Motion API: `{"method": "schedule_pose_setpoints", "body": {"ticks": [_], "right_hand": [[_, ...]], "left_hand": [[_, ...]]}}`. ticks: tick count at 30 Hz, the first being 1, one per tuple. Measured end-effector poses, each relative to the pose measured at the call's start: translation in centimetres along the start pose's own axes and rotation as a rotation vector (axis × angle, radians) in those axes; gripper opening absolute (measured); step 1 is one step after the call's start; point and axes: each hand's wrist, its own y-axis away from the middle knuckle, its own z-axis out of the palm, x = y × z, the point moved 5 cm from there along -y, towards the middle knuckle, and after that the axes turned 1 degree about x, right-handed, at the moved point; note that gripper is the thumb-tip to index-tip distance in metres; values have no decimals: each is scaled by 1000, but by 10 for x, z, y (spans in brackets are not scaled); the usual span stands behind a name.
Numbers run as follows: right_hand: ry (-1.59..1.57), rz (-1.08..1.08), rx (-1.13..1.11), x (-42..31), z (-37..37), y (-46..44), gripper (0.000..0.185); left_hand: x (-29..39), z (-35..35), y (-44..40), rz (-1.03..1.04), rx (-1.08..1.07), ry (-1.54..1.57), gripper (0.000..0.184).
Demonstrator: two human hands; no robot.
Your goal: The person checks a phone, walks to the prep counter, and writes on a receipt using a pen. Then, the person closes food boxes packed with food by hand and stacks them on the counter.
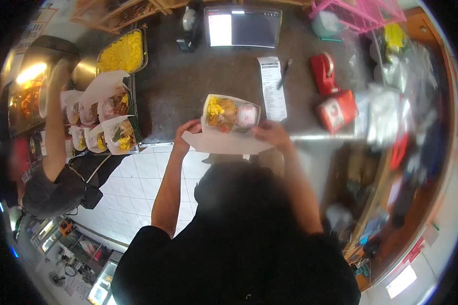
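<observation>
Box (229, 144), open, holds food (221, 113). Left hand (188, 133) grips one side, fingers (193, 124) nearly closed; right hand (274, 134) apparently likewise opposite.

Open pale food box (231, 135), filled, lid (226, 145) folded back, at counter edge (320, 137)

Probably a takeaway food shop: boxed meal (223, 115), long printed receipt (273, 90), lit screen (244, 30).

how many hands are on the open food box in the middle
2: the left hand at the left side of the food box, the right hand at its right side. None seems hidden.
</observation>
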Motion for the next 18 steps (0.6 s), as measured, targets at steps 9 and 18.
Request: {"method": "schedule_pose_setpoints", "body": {"ticks": [9,18], "right_hand": [[79,-52,-101,21,-8,-25,53],[222,-4,-102,-6,-4,-12,55]], "left_hand": [[-4,3,1,-12,36,65,39],[12,15,-21,120,95,-336,28]]}}
